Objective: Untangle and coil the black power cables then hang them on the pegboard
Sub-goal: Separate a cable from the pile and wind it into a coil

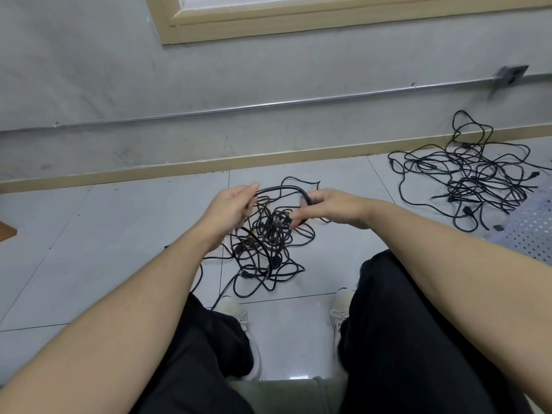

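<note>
Head view: you sit with both arms stretched out over the floor, and a tangle of black power cables lies on the tiles just ahead of your shoes. Your left hand is raised above the near-left edge of that tangle, fingers gently curled around a strand; your right hand is level with it on the far-right side, thumb and fingertips pinching what looks like the same lifted cable. That stretch arcs between your two hands, running left to right across your view, while the rest of it drops back into the knot below. How tightly either hand grips you can't quite tell, since the fingers hide the contact.

The tangle sits directly beneath and slightly nearer to you than your hands, so the free length has to come upward and outward. Your left hand is closer to the thick of the knot, your right to the loose outer loops.

A second tangle lies well apart on the right, near the wall, just beside a perforated white pegboard lying at the right edge. Nothing appears coiled yet, so you seem early in the untangling
</note>
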### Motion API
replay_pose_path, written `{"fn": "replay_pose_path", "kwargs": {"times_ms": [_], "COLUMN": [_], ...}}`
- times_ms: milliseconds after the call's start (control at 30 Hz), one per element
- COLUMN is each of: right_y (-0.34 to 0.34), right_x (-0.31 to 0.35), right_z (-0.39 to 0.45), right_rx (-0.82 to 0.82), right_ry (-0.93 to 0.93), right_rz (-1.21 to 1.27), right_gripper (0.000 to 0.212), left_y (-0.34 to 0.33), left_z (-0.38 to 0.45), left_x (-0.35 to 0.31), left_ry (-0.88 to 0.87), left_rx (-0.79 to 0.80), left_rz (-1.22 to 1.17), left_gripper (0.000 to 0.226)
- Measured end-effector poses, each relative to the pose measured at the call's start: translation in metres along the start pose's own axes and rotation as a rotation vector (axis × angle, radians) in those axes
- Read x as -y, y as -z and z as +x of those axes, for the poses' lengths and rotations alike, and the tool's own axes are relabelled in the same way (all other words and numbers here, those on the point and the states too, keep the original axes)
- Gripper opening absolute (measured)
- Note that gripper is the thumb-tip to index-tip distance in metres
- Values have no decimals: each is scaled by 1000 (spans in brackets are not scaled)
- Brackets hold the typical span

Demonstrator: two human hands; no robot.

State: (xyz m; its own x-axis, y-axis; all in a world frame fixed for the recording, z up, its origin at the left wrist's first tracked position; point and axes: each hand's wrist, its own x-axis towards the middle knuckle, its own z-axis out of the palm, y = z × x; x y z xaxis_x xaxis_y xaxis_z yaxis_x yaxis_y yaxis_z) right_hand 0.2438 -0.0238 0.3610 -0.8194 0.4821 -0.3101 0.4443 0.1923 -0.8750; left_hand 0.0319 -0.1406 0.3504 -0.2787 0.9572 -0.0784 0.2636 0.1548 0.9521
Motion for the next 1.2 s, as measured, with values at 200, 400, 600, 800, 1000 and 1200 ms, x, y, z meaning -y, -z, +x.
{"fn": "replay_pose_path", "kwargs": {"times_ms": [200,400,600,800,1000,1200], "right_y": [-3,-7,-6,11,12,9], "right_x": [-6,-9,-8,-19,-21,-16], "right_z": [9,6,4,1,2,-5], "right_rx": [-202,-136,-55,-100,-372,-311], "right_ry": [102,161,42,26,169,215], "right_rz": [9,-609,-416,-312,-145,-424], "right_gripper": [34,31,34,28,28,19], "left_y": [1,-16,-31,-4,15,8], "left_z": [1,-8,-4,-4,0,2], "left_x": [2,1,-4,-11,-6,3], "left_ry": [137,196,80,24,172,66], "left_rx": [20,332,241,107,49,171], "left_rz": [-48,132,-49,-277,-166,103], "left_gripper": [46,45,35,43,33,25]}}
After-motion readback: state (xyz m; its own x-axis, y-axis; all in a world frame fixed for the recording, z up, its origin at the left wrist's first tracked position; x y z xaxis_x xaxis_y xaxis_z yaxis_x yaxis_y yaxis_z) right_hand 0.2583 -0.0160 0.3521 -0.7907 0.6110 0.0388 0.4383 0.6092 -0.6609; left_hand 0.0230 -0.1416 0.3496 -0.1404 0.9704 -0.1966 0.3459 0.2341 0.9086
